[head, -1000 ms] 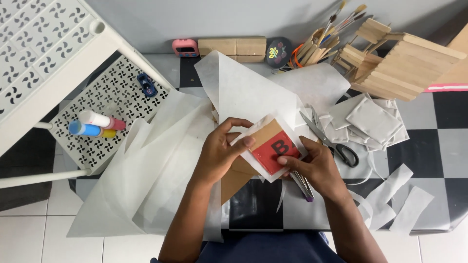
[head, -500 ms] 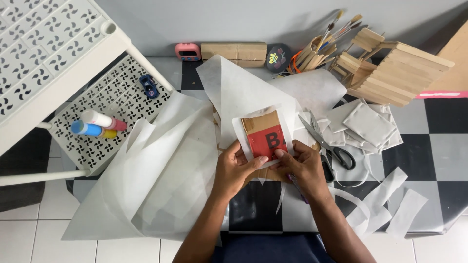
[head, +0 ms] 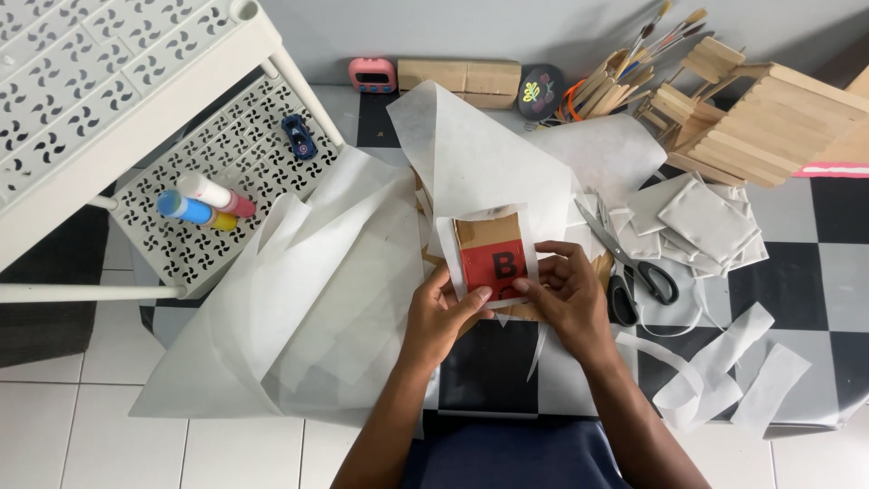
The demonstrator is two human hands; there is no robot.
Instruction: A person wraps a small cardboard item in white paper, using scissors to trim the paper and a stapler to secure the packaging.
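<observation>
Both hands meet over the checked table (head: 842, 272) at the near edge. The left hand (head: 436, 317) is closed on the lower left edge of a small cardboard card (head: 491, 256), thumb on its face; the right hand (head: 566, 294) pinches the card's lower right edge, fingertips curled onto the white paper wrap (head: 529, 237) that frames it. The card is brown with a red square and a dark letter on it, held upright and lifted just above the table, between the two hands.

Loose white strips (head: 724, 362) lie near the right forearm, and a big crumpled paper sheet (head: 299, 308) spreads to the left, hanging over the table edge. Just beside the right hand lie scissors (head: 629, 263), blades pointing away, touching a stack of wrapped squares (head: 706, 222).

Risks, as I judge them: the thin wrap could tear or slip off the card if the pinch shifts, since only the lower edges are gripped. The right wrist sits close to the scissors and could knock them. The big sheet could slide off the table if an elbow drags it.

Farther off, a white shelf rack (head: 136, 118) holds coloured tubes (head: 204, 201) and a toy car (head: 299, 136). At the back wall stand a pink clock (head: 373, 74), wooden blocks (head: 460, 80), brushes (head: 634, 63) and a stick house (head: 769, 118).
</observation>
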